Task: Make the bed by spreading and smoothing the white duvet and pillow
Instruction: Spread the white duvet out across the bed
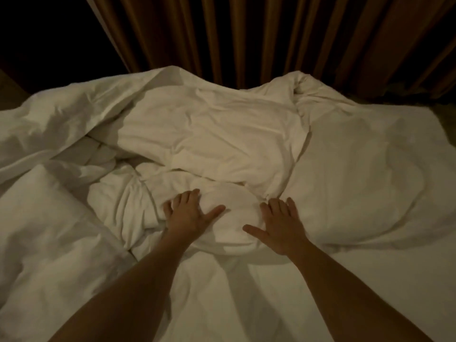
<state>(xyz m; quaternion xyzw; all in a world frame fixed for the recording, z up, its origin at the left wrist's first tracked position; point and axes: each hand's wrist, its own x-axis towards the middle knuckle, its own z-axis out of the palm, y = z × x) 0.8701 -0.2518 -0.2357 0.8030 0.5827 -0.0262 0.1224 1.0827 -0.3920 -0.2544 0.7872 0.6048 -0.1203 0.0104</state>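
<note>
Now both hands lie flat on the rumpled white duvet (209, 124), fingers straight and spread, gripping nothing. The left hand (188, 214) presses a bunched fold of the fabric, its thumb stretched toward the other hand; the right hand (280, 224) rests palm-down just beside it, thumb pointing back at the left, with a rounded bulge of duvet between the two. Beyond the fingertips the duvet heaps up in creased mounds, and to the right of the right hand it spreads out flatter. A white pillow (47, 218) lies to the left of the left forearm, close to the bunched folds. Past the bedding hangs a pleated brown curtain (246, 38). No brand, label or lettering can be read on any of the linen in this dim light.
</note>
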